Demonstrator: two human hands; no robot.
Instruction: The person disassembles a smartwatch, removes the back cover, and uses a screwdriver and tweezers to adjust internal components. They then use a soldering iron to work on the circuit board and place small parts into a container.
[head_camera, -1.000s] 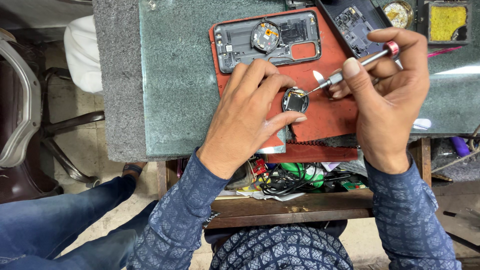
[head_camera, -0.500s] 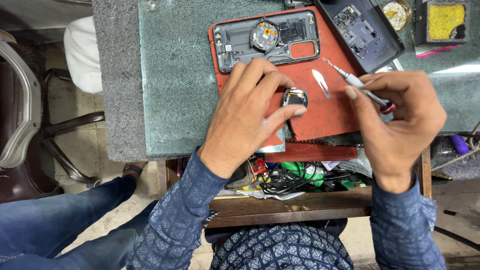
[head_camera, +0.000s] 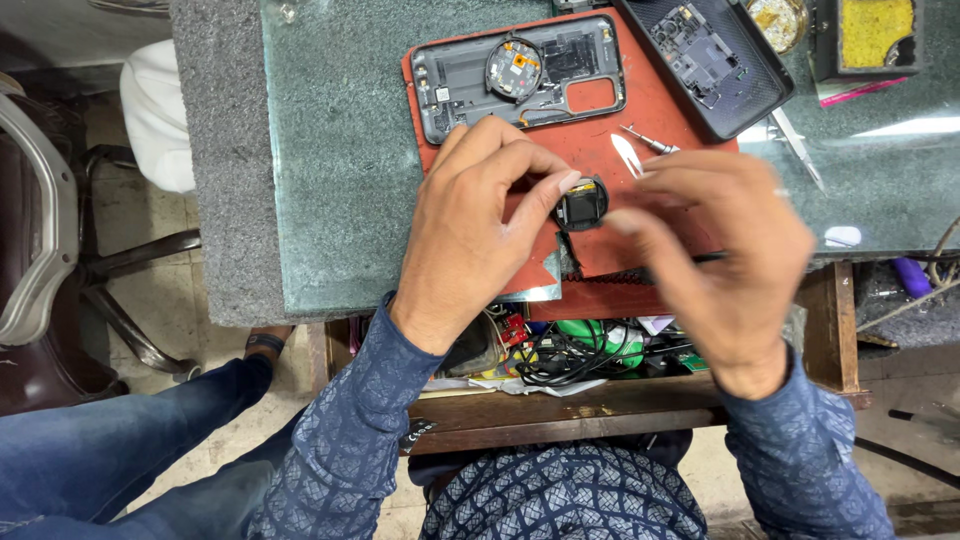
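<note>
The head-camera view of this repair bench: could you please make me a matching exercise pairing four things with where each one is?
Things:
1. small round black part
2. opened phone frame
3. screwdriver
4. tangle of cables

Places:
A. in the open drawer under the table
B. lying on the red mat, right of the frame
C. at the far end of the red mat
D. pinched in the left hand

Pairs: 1-D, 2-C, 3-B, 4-A
</note>
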